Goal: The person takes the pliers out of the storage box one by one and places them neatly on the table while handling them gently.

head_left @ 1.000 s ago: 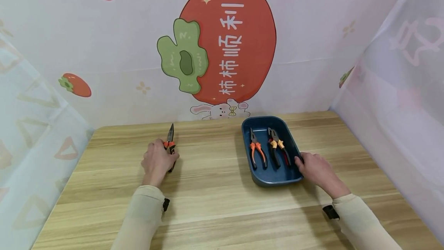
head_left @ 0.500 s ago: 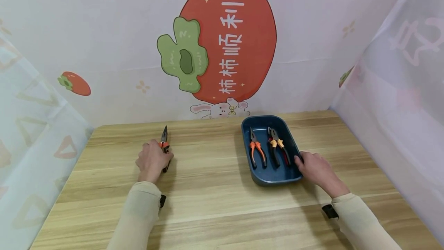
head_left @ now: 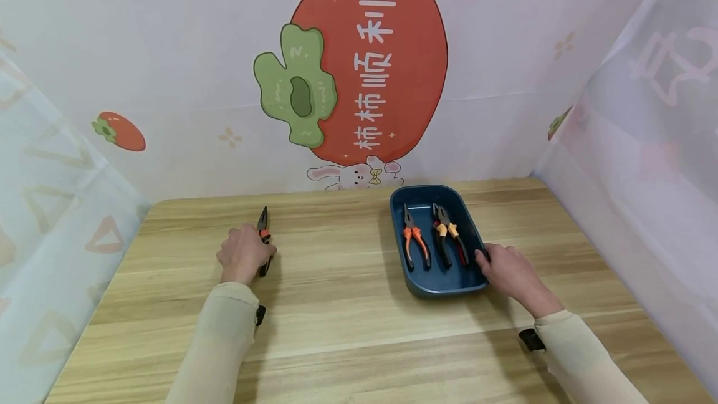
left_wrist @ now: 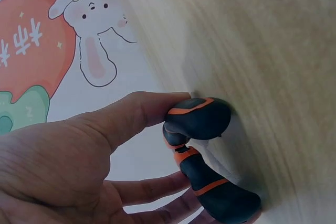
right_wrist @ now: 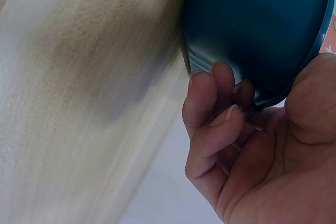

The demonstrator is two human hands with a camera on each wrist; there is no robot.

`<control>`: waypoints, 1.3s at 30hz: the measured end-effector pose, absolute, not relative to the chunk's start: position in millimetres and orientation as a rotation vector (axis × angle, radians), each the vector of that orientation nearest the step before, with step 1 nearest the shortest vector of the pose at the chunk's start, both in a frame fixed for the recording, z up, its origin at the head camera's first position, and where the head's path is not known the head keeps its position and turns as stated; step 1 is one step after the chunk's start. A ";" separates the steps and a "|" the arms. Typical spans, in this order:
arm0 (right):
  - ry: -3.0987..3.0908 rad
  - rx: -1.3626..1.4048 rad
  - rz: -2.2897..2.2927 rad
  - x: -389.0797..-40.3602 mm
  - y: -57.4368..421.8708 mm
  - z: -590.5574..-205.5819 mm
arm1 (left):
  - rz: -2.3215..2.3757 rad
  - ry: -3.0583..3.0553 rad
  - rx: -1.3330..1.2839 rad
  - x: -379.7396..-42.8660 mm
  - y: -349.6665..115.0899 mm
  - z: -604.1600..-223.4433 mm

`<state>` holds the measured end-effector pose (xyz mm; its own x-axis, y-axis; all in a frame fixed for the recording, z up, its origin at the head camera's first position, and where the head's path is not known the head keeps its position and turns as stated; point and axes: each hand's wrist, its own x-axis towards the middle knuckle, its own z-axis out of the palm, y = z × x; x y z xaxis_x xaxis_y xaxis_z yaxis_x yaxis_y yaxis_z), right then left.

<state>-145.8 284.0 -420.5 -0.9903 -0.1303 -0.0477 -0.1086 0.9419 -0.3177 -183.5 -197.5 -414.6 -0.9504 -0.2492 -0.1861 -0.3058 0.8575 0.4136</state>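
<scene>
My left hand [head_left: 243, 253] holds long-nose pliers [head_left: 263, 223] at the left of the table, their dark tips pointing to the back wall. In the left wrist view, the thumb and fingers grip the black and orange handles [left_wrist: 210, 182] from both sides, close over the wood. On the right, my right hand [head_left: 513, 274] grips the side rim of a blue tray [head_left: 443, 290], fingers curled at its edge in the right wrist view. Inside the tray lie orange-handled pliers [head_left: 416, 242] and, to their right, pliers with black and yellow handles [head_left: 445, 239]; something red shows beside these.
The wooden table [head_left: 336, 317] stretches between the two hands and in front of them. A white printed cloth [head_left: 196, 80] stands at the back, with further cloth hanging at both sides.
My left hand has moved a little to the left with the long-nose pliers. The right hand and the tray have stayed in place.
</scene>
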 end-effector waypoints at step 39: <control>3.036 -0.171 -0.494 -145.8 284.3 -422.3 | 0.578 2.774 -0.410 -193.4 -203.7 -409.8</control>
<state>-145.8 284.3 -422.3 -0.9920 -0.1192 -0.0420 -0.0997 0.9424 -0.3193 -193.4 -203.7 -409.8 -0.9211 -0.2164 -0.3235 -0.3276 0.8799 0.3442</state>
